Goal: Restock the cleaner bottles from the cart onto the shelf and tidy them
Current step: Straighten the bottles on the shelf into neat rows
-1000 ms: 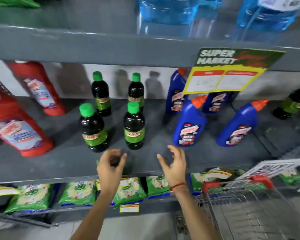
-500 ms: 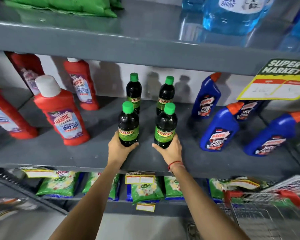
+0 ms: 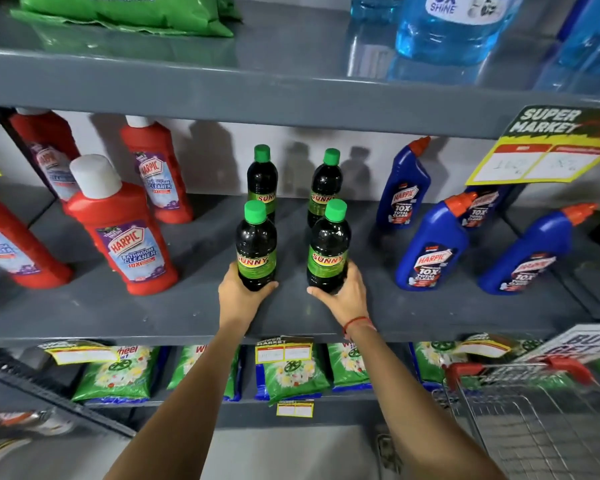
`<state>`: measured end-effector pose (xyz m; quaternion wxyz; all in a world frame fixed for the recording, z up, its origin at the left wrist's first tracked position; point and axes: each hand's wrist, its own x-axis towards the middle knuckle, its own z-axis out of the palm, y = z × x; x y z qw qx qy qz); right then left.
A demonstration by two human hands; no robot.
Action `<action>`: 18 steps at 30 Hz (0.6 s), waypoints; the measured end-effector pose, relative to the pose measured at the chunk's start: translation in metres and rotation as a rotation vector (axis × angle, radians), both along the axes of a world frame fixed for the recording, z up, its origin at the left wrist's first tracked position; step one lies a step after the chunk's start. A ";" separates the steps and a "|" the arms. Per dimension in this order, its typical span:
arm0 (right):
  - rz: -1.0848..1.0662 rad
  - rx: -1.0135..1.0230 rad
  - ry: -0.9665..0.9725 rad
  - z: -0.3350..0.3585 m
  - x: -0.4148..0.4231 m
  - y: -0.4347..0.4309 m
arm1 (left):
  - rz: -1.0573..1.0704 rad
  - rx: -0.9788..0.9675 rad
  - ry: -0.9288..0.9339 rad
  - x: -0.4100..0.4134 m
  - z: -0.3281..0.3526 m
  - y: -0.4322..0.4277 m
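Two dark cleaner bottles with green caps stand upright near the front of the grey middle shelf (image 3: 125, 313). My left hand (image 3: 238, 296) wraps the base of the left front bottle (image 3: 256, 244). My right hand (image 3: 343, 296), with a red thread on its wrist, wraps the base of the right front bottle (image 3: 328, 244). Directly behind them stand two more of the same: a rear left bottle (image 3: 262, 178) and a rear right bottle (image 3: 326, 183). The wire cart (image 3: 541, 420) with red handle grips is at the lower right; no bottles show in it.
Red bathroom cleaner bottles (image 3: 125, 233) stand on the shelf's left side, blue toilet cleaner bottles (image 3: 430, 244) on its right. A yellow price sign (image 3: 548, 150) hangs from the upper shelf edge. Green detergent packets (image 3: 291, 372) fill the lower shelf. Blue liquid jugs (image 3: 447, 26) sit above.
Both hands rose from the shelf's front edge and closed around the bases of the two front bottles. The view has moved closer and shifted left, bringing more red bottles into sight.
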<state>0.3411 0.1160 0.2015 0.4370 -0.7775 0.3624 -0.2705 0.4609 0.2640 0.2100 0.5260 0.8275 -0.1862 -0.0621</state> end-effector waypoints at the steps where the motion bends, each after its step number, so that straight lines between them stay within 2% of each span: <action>1: -0.059 -0.022 -0.037 -0.003 -0.008 0.001 | 0.000 0.000 -0.002 0.000 -0.001 0.001; 4: -0.417 -0.134 -0.155 -0.007 -0.040 -0.001 | 0.003 -0.015 -0.014 -0.001 -0.002 0.003; 7: -0.717 -0.113 -0.137 -0.001 -0.061 -0.023 | 0.008 -0.027 -0.020 -0.001 -0.003 0.004; 11: -0.691 0.001 -0.036 0.005 -0.061 -0.058 | 0.012 -0.026 -0.021 -0.001 -0.004 0.003; 18: -0.697 0.018 -0.065 0.009 -0.055 -0.076 | 0.018 -0.022 -0.040 -0.002 -0.004 0.002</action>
